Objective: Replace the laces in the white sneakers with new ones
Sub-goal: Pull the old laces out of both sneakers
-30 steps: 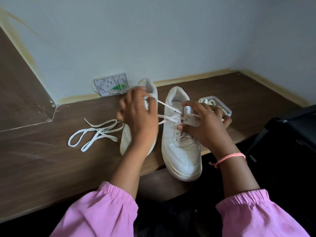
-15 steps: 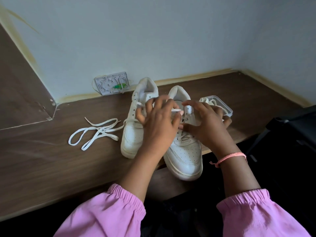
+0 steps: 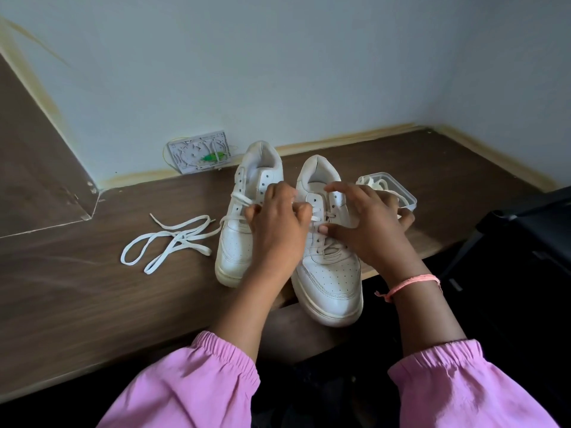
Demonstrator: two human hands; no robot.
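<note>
- L hand (image 3: 276, 225): fingers curled, knuckles up, over the gap btw the two sneakers at eyelet level; seems to pinch the lace end (image 3: 315, 217) that runs across to the right sneaker's eyelets, but the fingertips are hidden so grip not certain.
- R hand (image 3: 369, 225): fingers spread and bent over the right sneaker (image 3: 327, 273); thumb presses on the tongue/lace area, index reaches far toward the collar. Holds the shoe down rather than wrapping anything; no lace seen clearly in it.
- Right sneaker: white, toe pointing near, toe overhangs the bench (image 3: 77, 288) edge. Partly laced w/ white lace in lower eyelets; upper eyelets bare.
- Left sneaker (image 3: 238, 242): white, just beside the right one, touching or nearly so, toe near. A lace strand (image 3: 239, 197) crosses its upper eyelets and trails off left.
- Loose white lace (image 3: 168, 242): tangled loops on bench, left of the left sneaker.
- Clear plastic box (image 3: 398, 193): right of right sneaker, partly behind R hand, white lace inside.
- White wall plate (image 3: 197, 151) w/ green bit, far side, against the wall.
- Pink sleeves (image 3: 191, 387) on both arms; pink wrist band (image 3: 411, 284) on R wrist.
- Dark object (image 3: 531, 223) at far right, off the bench.
</note>
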